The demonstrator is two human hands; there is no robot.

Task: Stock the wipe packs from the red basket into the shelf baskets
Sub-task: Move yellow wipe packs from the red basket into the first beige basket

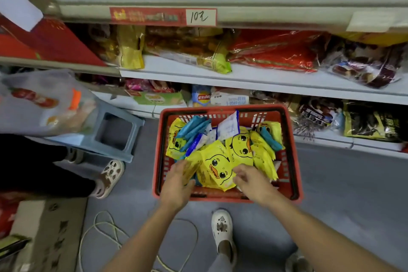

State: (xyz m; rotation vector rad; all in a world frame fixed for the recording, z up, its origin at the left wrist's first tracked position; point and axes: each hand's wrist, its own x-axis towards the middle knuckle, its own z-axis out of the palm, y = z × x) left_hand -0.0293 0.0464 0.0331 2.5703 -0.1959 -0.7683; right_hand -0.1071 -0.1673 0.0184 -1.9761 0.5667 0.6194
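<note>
A pale blue plastic stool (117, 137) stands left of the red plastic mesh basket (159, 157) on the grey floor, below stocked snack shelves (254, 83). Inside the basket, the left hand (178, 181) pinches a yellow plastic wipe pack (190, 170). The right hand (250, 178), fingers bent, touches a duck-printed yellow pack (217, 170); its grip is unclear.
</note>
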